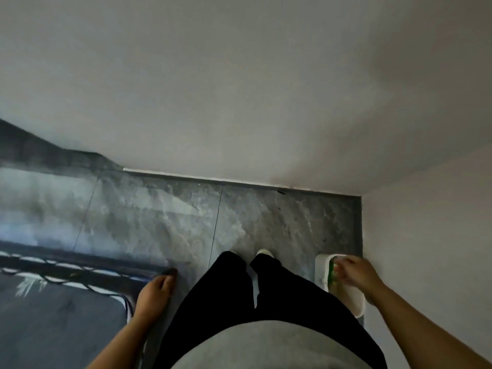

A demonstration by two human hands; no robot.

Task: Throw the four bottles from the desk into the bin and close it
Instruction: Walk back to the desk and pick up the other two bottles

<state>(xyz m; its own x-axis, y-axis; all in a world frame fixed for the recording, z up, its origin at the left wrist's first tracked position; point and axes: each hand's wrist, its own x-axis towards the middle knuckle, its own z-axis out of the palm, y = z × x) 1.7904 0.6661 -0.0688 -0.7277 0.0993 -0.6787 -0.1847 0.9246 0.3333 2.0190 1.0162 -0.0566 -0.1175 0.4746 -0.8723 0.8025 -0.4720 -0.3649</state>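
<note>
Hovering right hand [355,271] over white bin [323,270] in floor corner, fingers loosely around green bottle [332,272], likely for drop; left hand [154,292] empty, relaxed.

No text, label, brand, number or sign can be read anywhere in the view. The green thing [332,272] at the open white bin [346,296], near right, is too blurred to show any print. The dark bedding [53,302] at the near left carries only a pale pattern, not letters. The wall and the grey floor bear no writing.
</note>
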